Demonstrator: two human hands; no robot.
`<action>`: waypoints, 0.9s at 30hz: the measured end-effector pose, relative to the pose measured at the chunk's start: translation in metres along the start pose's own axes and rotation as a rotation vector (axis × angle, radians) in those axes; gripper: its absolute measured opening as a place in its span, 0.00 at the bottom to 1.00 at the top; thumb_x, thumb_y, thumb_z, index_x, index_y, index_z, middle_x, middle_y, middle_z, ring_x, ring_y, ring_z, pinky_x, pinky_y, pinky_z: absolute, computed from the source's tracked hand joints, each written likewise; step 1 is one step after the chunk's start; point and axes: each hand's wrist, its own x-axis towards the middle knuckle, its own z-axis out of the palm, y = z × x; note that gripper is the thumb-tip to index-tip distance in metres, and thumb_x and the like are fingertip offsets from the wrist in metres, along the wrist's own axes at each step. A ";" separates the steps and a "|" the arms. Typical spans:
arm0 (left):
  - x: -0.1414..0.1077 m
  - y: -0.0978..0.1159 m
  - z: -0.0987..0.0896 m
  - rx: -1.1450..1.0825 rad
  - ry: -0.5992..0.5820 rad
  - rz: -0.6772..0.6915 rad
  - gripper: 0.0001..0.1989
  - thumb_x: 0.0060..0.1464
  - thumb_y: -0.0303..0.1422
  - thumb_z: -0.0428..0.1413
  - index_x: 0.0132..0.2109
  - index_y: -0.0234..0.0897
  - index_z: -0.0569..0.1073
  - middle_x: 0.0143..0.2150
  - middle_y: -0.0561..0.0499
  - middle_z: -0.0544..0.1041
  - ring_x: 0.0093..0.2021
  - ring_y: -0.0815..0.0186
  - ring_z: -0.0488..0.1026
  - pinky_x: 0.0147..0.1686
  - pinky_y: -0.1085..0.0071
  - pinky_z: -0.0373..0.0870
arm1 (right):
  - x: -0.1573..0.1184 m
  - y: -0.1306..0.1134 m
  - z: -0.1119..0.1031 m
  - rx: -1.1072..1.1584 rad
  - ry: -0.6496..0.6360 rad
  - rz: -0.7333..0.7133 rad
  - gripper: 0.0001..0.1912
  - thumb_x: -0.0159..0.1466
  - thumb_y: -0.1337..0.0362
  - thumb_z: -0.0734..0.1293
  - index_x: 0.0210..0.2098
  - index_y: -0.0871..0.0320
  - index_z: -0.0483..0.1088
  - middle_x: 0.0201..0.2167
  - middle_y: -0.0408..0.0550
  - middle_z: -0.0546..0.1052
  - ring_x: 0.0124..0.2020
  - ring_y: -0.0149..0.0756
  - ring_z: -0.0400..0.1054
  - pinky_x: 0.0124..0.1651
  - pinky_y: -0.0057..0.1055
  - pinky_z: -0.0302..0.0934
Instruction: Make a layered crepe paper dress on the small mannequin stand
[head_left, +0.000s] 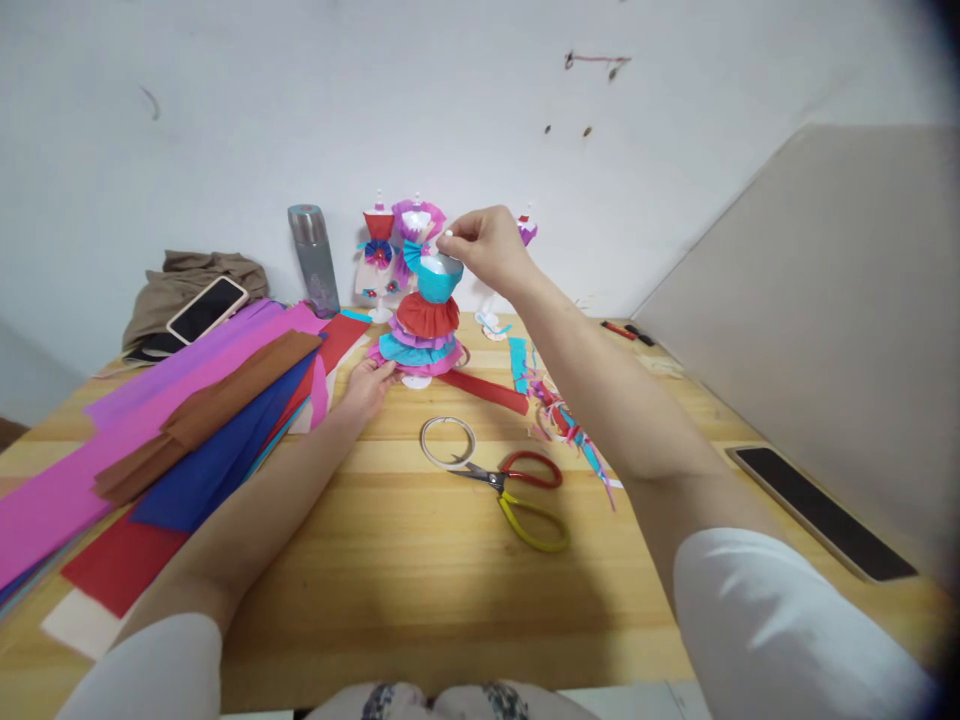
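Note:
A small white dress form (441, 264) stands upright near the back of the table. It wears a crepe paper dress (427, 318) with a turquoise bodice, a red ruffle and purple, turquoise and pink tiers below. My right hand (491, 248) pinches the knob at the neck of the form with thumb and fingers. Low on the left side, my left hand (367, 387) has its fingers closed at the pink hem of the skirt. In front lie scissors (496, 480) with one red and one yellow handle, blades against a roll of white tape (424, 445).
More dressed forms (379, 255) stand by the wall, beside a grey bottle (315, 265). Crepe paper sheets (202, 440) cover the left side. A phone (208, 308) rests on brown cloth (176, 285). Paper scraps (566, 420), a red strip (487, 391) and another phone (821, 510) lie rightward.

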 end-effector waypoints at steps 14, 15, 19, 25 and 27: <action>-0.001 0.001 -0.003 0.009 -0.040 0.017 0.14 0.50 0.28 0.71 0.44 0.35 0.80 0.42 0.47 0.84 0.42 0.63 0.80 0.48 0.66 0.76 | 0.008 -0.007 0.003 -0.225 0.006 -0.028 0.17 0.64 0.67 0.70 0.20 0.58 0.65 0.18 0.37 0.58 0.29 0.30 0.55 0.39 0.32 0.55; -0.001 0.001 -0.004 0.006 -0.054 0.012 0.15 0.49 0.29 0.71 0.45 0.35 0.80 0.42 0.47 0.84 0.44 0.62 0.81 0.49 0.65 0.76 | 0.009 -0.004 0.004 -0.222 0.013 -0.038 0.17 0.63 0.67 0.70 0.19 0.58 0.65 0.18 0.37 0.57 0.28 0.29 0.54 0.38 0.32 0.54; 0.002 0.004 -0.006 -0.072 -0.043 -0.020 0.14 0.53 0.36 0.69 0.46 0.38 0.79 0.42 0.47 0.84 0.50 0.57 0.81 0.54 0.62 0.76 | 0.012 0.003 0.004 -0.193 0.017 -0.063 0.18 0.63 0.64 0.69 0.19 0.56 0.62 0.19 0.37 0.56 0.28 0.29 0.52 0.35 0.32 0.52; 0.002 0.011 -0.003 -0.130 -0.083 -0.066 0.16 0.62 0.46 0.61 0.47 0.38 0.79 0.47 0.44 0.84 0.54 0.54 0.80 0.55 0.57 0.76 | 0.011 0.004 0.007 -0.171 0.006 -0.068 0.17 0.63 0.66 0.69 0.20 0.57 0.63 0.20 0.37 0.57 0.29 0.28 0.54 0.39 0.32 0.54; 0.002 0.010 -0.001 -0.137 -0.096 -0.072 0.18 0.63 0.47 0.60 0.50 0.39 0.79 0.50 0.44 0.84 0.55 0.54 0.79 0.55 0.56 0.76 | 0.011 0.004 0.009 -0.146 0.003 -0.076 0.17 0.64 0.66 0.69 0.21 0.58 0.63 0.20 0.37 0.57 0.30 0.29 0.55 0.40 0.32 0.55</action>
